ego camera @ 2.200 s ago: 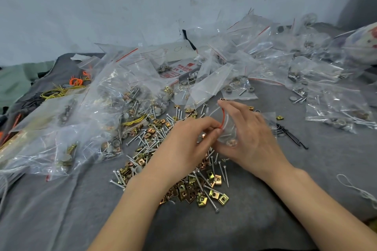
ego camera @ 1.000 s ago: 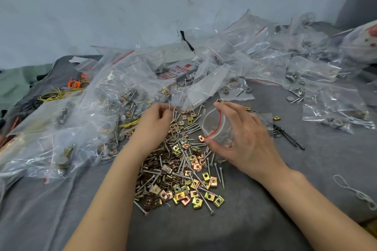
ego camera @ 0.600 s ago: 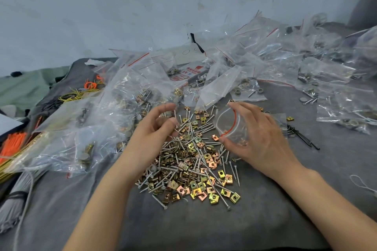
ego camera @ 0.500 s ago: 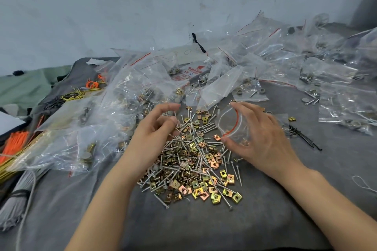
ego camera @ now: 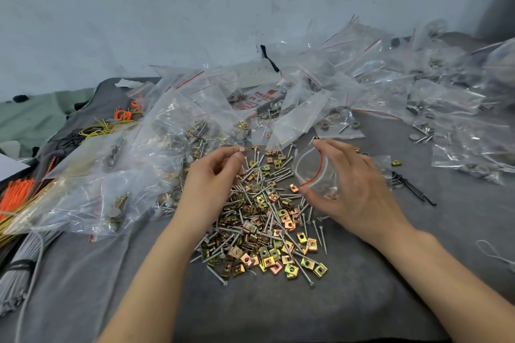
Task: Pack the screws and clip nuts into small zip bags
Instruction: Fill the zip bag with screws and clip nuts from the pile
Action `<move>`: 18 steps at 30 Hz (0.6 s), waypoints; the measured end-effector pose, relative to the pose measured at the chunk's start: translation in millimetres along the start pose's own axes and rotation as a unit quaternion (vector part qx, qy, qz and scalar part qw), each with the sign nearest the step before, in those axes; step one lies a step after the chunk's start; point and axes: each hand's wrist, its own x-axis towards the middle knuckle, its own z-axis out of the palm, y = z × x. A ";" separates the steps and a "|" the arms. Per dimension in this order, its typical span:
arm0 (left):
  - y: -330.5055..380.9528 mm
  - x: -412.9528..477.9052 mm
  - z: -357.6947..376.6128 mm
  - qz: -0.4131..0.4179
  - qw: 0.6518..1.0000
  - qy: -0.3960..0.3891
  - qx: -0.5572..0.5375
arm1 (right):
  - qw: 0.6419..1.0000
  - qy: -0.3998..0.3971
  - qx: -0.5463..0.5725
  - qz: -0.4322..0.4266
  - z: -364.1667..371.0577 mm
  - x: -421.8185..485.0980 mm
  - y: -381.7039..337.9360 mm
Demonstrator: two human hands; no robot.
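Observation:
A heap of silver screws and gold clip nuts lies on the grey cloth in front of me. My right hand grips a small clear zip bag with a red seal line, its mouth spread open toward the left, just right of the heap's far end. My left hand hovers over the heap's left side and pinches a screw between thumb and fingertips, the screw's flat head showing at the tip.
Many clear zip bags, some filled with hardware, are piled at the left and across the back to the right. Orange and yellow cable ties lie at far left. A black tie lies right of my right hand. A wall stands behind.
My left hand left the bag's mouth, went to the heap's far left and picked up a screw, now lifted slightly. My right hand keeps holding the open bag. The camera view shifted a little.

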 end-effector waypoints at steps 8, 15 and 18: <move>14.5 6.4 7.6 -0.144 0.933 -0.066 -0.324 | 1.000 0.006 0.001 -0.003 -0.5 -0.4 -0.6; 21.3 10.2 19.0 -0.165 0.902 -0.120 -0.382 | 1.000 0.009 -0.003 0.001 -0.9 -0.6 -1.0; 26.5 7.0 25.2 -0.096 0.975 -0.096 -0.175 | 1.000 0.010 -0.003 0.003 -0.3 -0.9 -0.8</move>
